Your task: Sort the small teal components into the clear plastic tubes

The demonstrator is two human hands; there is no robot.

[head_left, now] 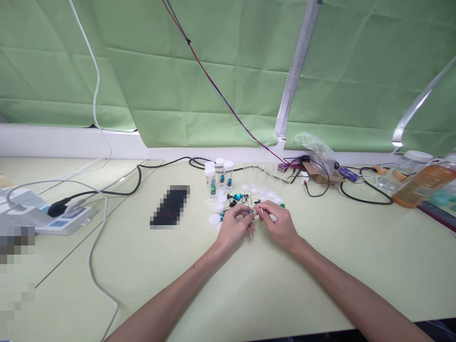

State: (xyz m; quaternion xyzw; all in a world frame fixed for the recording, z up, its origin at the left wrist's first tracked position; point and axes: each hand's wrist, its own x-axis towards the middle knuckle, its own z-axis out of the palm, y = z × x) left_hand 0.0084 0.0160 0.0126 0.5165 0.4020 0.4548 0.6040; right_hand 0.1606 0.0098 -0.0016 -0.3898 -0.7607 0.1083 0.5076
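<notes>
green curtains [213, 71] fill the whole far side of the room, hanging down to a white ledge [64, 141]. below that it's one big pale yellow-green table [320, 294], and two bare forearms reach over it from the near edge.

next down in size, a white power strip [71, 227] sits on the left with a black plug [59, 208] in it, and a bottle of orange liquid [425, 183] leans over at the far right. a dark flat thing [170, 207] lies left of the middle, too blurred out to name. far side, right of center, there's a clear plastic bag [317, 149] by a small cardboard box [322, 175].

both hands are near the middle, close together. just beyond them, a few capped tubes [213, 186] stand upright with blue and green bits inside, and white caps [218, 207] are scattered around loose blue and black parts [238, 196].

smallest of all: the left hand [235, 225] has its thumb and fingers pinched on a small blue part [250, 212], right between the two hands. the right hand [280, 224] is closed at the fingertips on a thin pale bit [261, 211] just beside it, too tiny to say what it is.
</notes>
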